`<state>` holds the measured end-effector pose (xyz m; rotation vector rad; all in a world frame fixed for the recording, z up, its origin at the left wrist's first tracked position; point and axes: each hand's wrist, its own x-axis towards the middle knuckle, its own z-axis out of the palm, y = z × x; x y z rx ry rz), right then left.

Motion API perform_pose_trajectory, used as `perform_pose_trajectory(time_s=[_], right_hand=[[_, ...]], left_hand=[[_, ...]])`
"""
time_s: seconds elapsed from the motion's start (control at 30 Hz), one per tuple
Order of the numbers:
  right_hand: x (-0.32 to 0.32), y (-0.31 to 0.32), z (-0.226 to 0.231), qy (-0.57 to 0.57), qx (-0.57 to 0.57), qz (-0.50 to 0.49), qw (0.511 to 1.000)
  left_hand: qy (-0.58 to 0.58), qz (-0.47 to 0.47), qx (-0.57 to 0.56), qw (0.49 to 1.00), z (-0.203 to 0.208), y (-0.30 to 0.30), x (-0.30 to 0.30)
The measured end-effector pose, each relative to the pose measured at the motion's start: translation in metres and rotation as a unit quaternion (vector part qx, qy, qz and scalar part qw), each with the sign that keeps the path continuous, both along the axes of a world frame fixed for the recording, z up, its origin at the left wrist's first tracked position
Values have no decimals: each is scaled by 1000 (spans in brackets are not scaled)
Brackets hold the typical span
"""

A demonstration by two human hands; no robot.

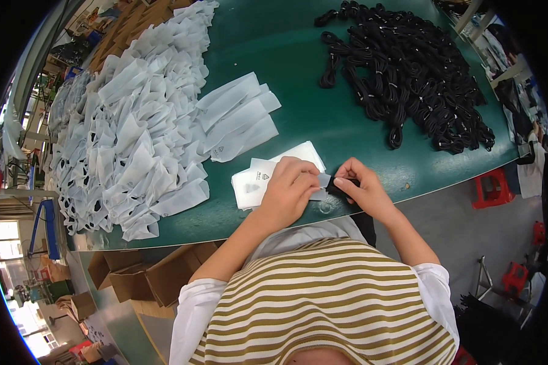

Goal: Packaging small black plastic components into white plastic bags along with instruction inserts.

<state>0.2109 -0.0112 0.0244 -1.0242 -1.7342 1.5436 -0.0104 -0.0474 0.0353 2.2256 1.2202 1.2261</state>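
Close to the table's near edge, my left hand (291, 187) lies over a stack of flat translucent white bags (242, 192), its fingers bent on the end of a translucent bag (324, 180). Just to its right, my right hand (366, 190) pinches a coiled black cable (338, 187) between thumb and fingers. The cable's left end is at the bag's end; how much of it sits inside is hidden by my fingers. Beyond the stack lie several bags (243, 115) side by side, partly fanned out.
A large heap of translucent bags (134, 115), dark bits showing in some, covers the left of the green table (274, 36). Bundled black cables (402, 73) are piled at the far right. Open cardboard boxes (158, 274) stand below the left edge; a red stool (492, 188) stands right.
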Motion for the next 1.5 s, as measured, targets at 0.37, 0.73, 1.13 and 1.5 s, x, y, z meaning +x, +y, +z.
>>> perform_pose_trajectory(time_s=[0.37,0.73,1.13,1.5], right_hand=[[-54,20,37,121,225,-36,966],[-67,179,-8,-393,444,-193,782],[-35,132,-18,-191,310,-127,923],[-12,20,-3,-87,298,-100,945]], left_hand=[[-298,32,-136,944,22,20,-40],[-64,382,-8,922,85,92,-107],[72,85,29,993,9,41,-46],[26,43,-64,997,-27,0,-10]])
